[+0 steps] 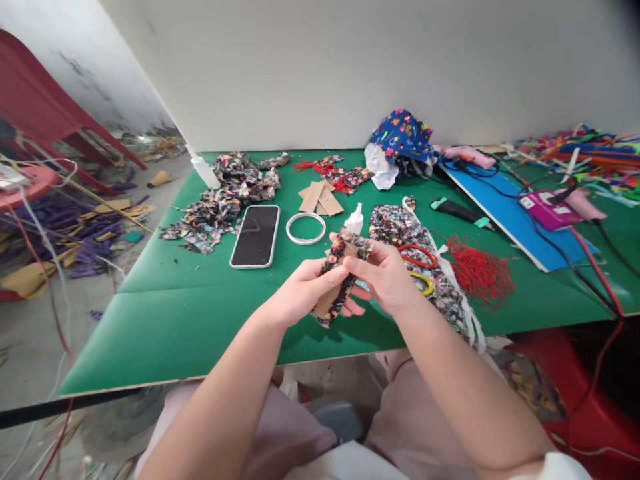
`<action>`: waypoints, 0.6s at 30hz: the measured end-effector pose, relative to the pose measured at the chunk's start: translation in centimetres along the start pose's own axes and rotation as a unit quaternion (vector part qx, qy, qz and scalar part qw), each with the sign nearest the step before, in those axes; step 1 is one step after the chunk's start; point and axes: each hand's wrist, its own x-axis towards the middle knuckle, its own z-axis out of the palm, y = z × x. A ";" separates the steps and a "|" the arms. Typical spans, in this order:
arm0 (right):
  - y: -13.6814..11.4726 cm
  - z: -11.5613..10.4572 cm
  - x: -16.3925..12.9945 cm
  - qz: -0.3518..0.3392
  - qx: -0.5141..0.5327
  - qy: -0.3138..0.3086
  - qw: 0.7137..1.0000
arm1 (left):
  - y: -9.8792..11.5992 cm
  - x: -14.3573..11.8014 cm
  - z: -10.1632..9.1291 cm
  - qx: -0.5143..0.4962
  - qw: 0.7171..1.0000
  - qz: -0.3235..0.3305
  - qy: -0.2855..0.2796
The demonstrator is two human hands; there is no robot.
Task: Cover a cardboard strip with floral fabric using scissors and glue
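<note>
1. At frame centre, floral fabric (338,248) around cardboard (326,306) is pinched by fingers (331,283) of the left hand (303,289) and right hand (389,276); creases could be caused by uneven pressure.
2. The white bottle (355,221) just above could be toppled if bumped.

Brown cardboard strip (325,307), floral-print black fabric (345,292) wrapped partly around it, cardboard bare along middle. Held aslant between left hand (305,287) and right hand (389,275), lower end jutting out nearer wearer.
</note>
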 end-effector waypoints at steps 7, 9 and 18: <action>-0.8 -0.1 -0.3 -0.057 -0.114 -0.018 0.992 | 0.3 -0.3 0.0 0.023 0.999 -0.023 0.013; -0.9 -0.3 -0.4 -0.090 -0.165 -0.017 0.982 | 0.5 -0.4 0.1 0.029 0.999 -0.030 0.009; -2.0 -1.8 -0.5 -0.281 -0.490 -0.055 0.823 | 1.5 -1.2 0.4 -0.006 0.998 -0.053 -0.013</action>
